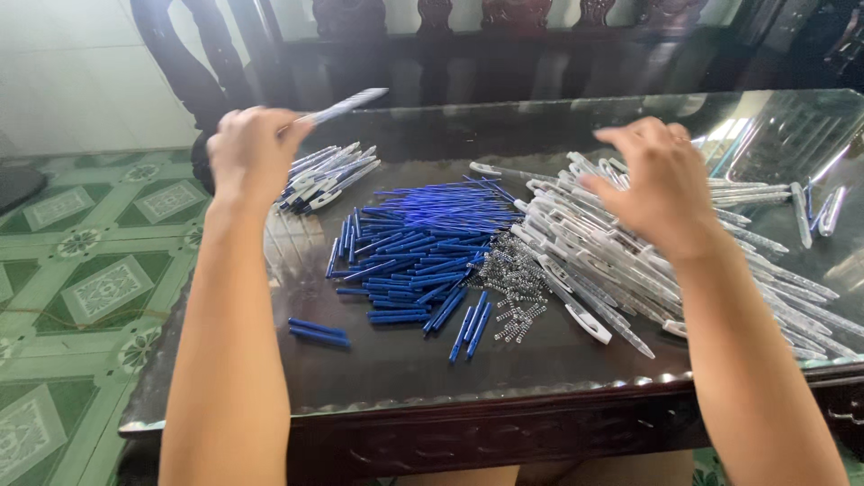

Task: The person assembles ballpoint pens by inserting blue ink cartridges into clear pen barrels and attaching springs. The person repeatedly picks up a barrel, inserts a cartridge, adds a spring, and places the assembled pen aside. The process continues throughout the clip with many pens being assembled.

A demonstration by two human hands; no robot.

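Observation:
My left hand [250,151] is raised over the table's left side, fingers closed on a finished white-and-blue pen [346,104] that points up and right. Just below it lies a small pile of assembled pens [326,175]. My right hand [655,184] hovers, fingers spread, over a big heap of clear pen barrels [621,261]; it holds nothing that I can see. Between the hands lie a heap of blue refills [423,247] and a scatter of small metal springs [513,283].
The dark glass-topped table [405,369] has a carved wooden front edge. Two blue refills [319,331] lie apart near the front left. A few loose pens [814,211] rest at the far right. Dark wooden chairs [504,36] stand behind; green tiled floor [81,270] on the left.

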